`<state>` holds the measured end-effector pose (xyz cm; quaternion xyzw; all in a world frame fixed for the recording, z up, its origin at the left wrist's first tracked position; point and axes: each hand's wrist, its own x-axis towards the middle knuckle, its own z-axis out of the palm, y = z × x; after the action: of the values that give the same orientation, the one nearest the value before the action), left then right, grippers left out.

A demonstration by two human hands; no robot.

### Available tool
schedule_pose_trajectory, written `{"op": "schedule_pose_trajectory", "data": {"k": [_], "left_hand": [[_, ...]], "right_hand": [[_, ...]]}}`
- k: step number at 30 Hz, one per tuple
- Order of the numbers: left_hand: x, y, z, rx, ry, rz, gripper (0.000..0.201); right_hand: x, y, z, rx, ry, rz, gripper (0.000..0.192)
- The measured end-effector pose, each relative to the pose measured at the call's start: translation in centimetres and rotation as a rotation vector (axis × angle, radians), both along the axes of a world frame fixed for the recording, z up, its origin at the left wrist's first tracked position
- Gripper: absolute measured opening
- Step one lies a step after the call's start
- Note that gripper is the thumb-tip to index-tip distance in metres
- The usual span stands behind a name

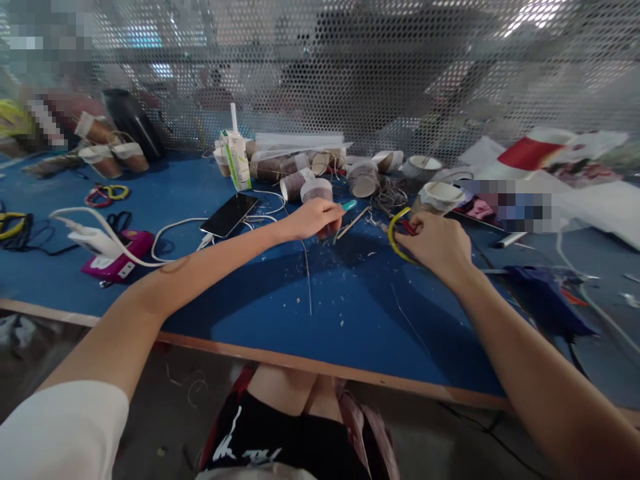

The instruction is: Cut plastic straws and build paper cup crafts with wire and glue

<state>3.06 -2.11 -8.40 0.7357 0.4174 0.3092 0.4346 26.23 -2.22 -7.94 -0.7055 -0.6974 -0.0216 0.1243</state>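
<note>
Over the middle of the blue table, my left hand (319, 217) is closed, fingers pinched around a small tool with a flat teal end (349, 205); its remaining part is hidden. Just behind that hand stands a spool of grey thread (316, 189). To the right, my right hand (440, 243) is closed around a tool with a curved yellow handle (393, 235) and a red part; the fingers cover its working end. A thin wooden stick (353, 223) lies between the hands. Behind my right hand is a pale-topped spool (440, 197).
Several spools (363, 177) line the perforated metal screen (320, 80) at the back. A drink carton (237, 160), phone (230, 215) and purple power adapter (119, 257) with white cables lie left. Red-and-yellow handles (107, 195) lie farther left; a dark blue pouch (547, 300) sits right.
</note>
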Motion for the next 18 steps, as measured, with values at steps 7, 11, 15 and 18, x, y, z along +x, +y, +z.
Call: {"op": "schedule_pose_trajectory", "data": {"k": [7, 11, 15, 18], "left_hand": [[-2.5, -2.7, 6.4, 0.415, 0.649, 0.207, 0.033], [-5.4, -2.3, 8.4, 0.323, 0.688, 0.343, 0.032], [-8.2, -1.1, 8.4, 0.327, 0.743, 0.494, 0.033], [-9.0, -0.9, 8.0, 0.419, 0.841, 0.637, 0.063]], "right_hand": [[0.4, 0.3, -0.4, -0.063, -0.071, 0.014, 0.031], [0.9, 0.6, -0.9, -0.008, 0.028, 0.015, 0.028], [1.2, 0.8, -1.4, 0.034, 0.135, 0.045, 0.028], [0.9, 0.6, -1.6, 0.075, 0.205, 0.091, 0.029]]}}
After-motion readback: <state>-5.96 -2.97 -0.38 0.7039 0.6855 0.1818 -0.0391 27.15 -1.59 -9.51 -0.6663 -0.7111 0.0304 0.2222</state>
